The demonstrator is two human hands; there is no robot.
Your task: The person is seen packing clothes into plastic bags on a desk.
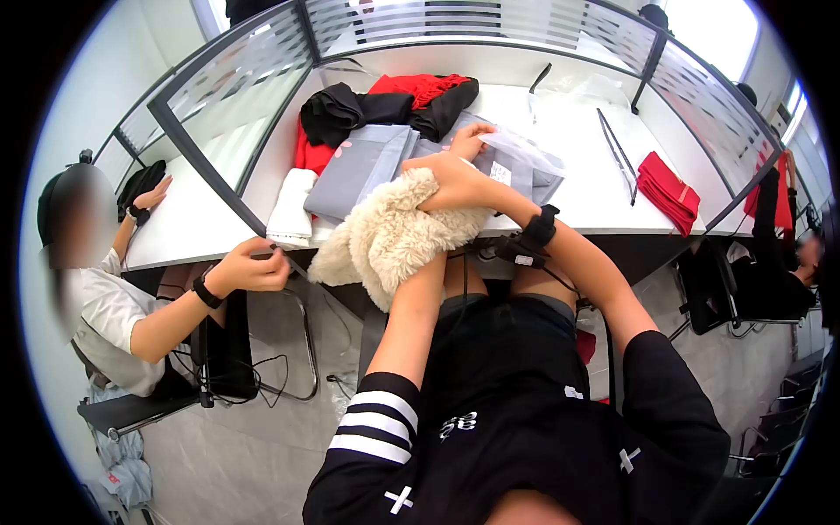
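At frame centre, the right hand (451, 181) is clamped on the fluffy cream garment (385, 241) at the desk (577, 188) edge, while just beyond, the left hand (471, 137) rests on grey cloth (359, 166), grip indeterminable.

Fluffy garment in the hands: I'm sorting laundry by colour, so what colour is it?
The fluffy garment is cream-white, seen best in the head view.

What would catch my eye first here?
A fluffy cream garment at the near edge of the table, gripped from above by the right hand. Behind it lie grey folded cloth and a red and black clothes heap. A co-worker sits at far left.
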